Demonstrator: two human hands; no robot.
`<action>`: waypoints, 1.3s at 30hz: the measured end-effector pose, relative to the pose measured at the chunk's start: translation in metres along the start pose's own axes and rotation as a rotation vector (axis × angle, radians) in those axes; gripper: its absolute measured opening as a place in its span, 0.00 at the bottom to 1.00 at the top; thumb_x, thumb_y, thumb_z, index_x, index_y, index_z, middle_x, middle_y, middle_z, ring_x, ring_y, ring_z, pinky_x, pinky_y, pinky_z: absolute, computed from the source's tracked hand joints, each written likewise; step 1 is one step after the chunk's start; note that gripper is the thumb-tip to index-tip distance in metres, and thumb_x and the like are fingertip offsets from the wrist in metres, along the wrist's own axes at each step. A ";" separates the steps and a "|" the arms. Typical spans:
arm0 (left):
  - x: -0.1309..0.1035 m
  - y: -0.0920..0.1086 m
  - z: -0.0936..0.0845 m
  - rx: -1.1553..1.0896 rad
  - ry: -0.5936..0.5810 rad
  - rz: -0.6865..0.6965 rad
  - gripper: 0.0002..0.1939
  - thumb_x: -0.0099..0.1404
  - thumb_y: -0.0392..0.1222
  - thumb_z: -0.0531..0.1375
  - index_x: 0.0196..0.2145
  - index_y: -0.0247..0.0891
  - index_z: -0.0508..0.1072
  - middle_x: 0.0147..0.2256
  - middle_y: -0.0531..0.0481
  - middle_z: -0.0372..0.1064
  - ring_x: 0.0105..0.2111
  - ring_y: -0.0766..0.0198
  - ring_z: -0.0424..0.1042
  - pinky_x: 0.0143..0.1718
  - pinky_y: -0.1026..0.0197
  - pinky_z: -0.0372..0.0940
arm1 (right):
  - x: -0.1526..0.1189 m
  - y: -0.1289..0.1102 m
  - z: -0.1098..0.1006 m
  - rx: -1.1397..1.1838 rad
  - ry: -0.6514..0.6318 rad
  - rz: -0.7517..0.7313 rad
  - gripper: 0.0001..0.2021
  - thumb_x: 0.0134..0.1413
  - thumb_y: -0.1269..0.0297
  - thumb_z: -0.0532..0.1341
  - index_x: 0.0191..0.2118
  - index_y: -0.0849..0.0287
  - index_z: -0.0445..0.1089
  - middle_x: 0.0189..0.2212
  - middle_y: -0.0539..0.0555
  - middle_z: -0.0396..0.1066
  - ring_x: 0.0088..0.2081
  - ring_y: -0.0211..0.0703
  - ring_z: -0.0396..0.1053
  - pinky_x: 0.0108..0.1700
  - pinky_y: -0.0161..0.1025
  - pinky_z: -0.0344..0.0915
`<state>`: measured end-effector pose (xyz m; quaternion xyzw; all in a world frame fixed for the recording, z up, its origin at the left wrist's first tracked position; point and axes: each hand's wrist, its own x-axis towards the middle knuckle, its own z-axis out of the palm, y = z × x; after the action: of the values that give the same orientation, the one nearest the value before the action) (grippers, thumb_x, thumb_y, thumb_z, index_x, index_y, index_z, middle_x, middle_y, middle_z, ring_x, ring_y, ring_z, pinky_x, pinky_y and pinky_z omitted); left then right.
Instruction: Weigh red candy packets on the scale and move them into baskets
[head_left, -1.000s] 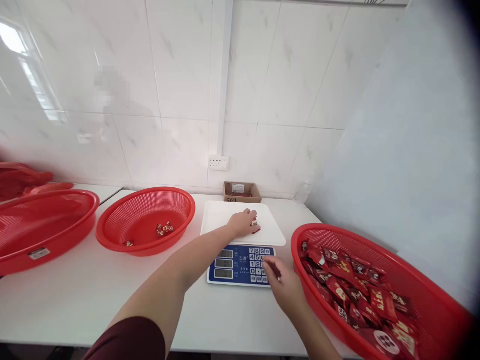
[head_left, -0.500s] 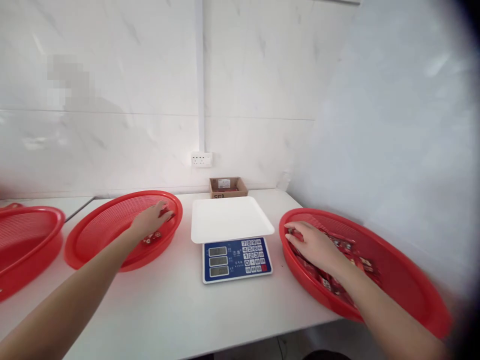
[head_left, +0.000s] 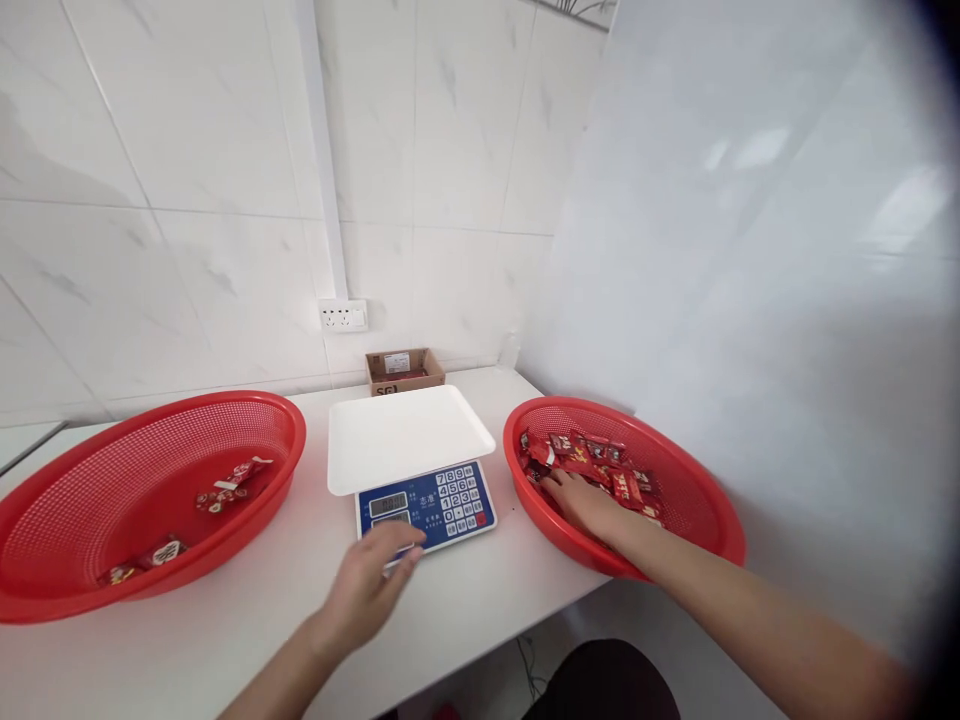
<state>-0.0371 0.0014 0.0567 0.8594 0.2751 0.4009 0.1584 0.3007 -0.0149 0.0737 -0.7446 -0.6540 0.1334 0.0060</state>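
Note:
My right hand [head_left: 579, 500] is down in the right red plastic basket [head_left: 705, 490]. Its fingers curl together on small shiny red packets [head_left: 589, 460], and the fingertips are partly hidden among them. In front of the digital scale [head_left: 431, 515], my left hand [head_left: 371, 580] hovers with thumb and fingers apart, holding nothing. It covers part of the blue panel and its displays. The scale's white pan [head_left: 409, 435] has nothing on it. To the left, another red basket [head_left: 90, 470] has a few packets [head_left: 234, 485] lying at its bottom.
Behind the scale stands a small open cardboard box [head_left: 405, 372] with red contents. A wall socket [head_left: 343, 315] sits above it. The white table [head_left: 465, 620] ends at a front edge, with a dark rounded thing [head_left: 604, 680] below. A wall rises close on the right.
My left hand has left the left basket and moved right, to the front of the scale. My right hand reaches deeper among the packets. The view has turned right.

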 end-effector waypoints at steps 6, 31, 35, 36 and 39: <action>-0.015 0.009 0.042 -0.116 -0.290 0.164 0.08 0.66 0.37 0.50 0.38 0.38 0.69 0.32 0.48 0.71 0.31 0.63 0.70 0.33 0.64 0.63 | 0.010 0.025 -0.027 0.059 0.106 0.044 0.20 0.46 0.75 0.54 0.47 0.58 0.65 0.45 0.58 0.70 0.44 0.48 0.68 0.43 0.37 0.60; -0.018 -0.001 0.042 -0.263 -0.316 -0.073 0.08 0.64 0.38 0.51 0.34 0.38 0.70 0.29 0.49 0.71 0.30 0.65 0.70 0.31 0.69 0.63 | 0.059 0.023 -0.086 0.046 0.286 0.328 0.15 0.50 0.59 0.52 0.37 0.60 0.71 0.35 0.60 0.74 0.37 0.51 0.71 0.34 0.39 0.63; -0.019 0.003 0.041 -0.262 -0.334 -0.009 0.08 0.63 0.38 0.52 0.35 0.38 0.71 0.29 0.48 0.71 0.29 0.64 0.70 0.31 0.68 0.63 | 0.062 -0.005 -0.098 0.437 0.252 0.269 0.17 0.52 0.58 0.50 0.42 0.61 0.69 0.34 0.57 0.75 0.32 0.43 0.73 0.30 0.33 0.65; -0.019 0.004 0.040 -0.256 -0.336 -0.005 0.08 0.63 0.38 0.52 0.35 0.38 0.71 0.29 0.48 0.71 0.29 0.64 0.70 0.31 0.67 0.63 | 0.064 -0.017 -0.097 0.574 0.229 0.259 0.17 0.51 0.59 0.52 0.42 0.62 0.69 0.33 0.57 0.76 0.31 0.43 0.73 0.30 0.33 0.65; -0.018 0.005 0.038 -0.236 -0.334 -0.025 0.08 0.63 0.38 0.52 0.35 0.39 0.71 0.29 0.49 0.71 0.29 0.64 0.70 0.31 0.67 0.63 | 0.074 -0.058 -0.090 0.833 0.142 0.222 0.14 0.47 0.62 0.56 0.40 0.62 0.70 0.32 0.56 0.76 0.30 0.44 0.73 0.29 0.34 0.66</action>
<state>-0.0161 -0.0153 0.0242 0.8858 0.2068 0.2804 0.3064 0.2707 0.0801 0.1569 -0.7519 -0.4582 0.3339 0.3365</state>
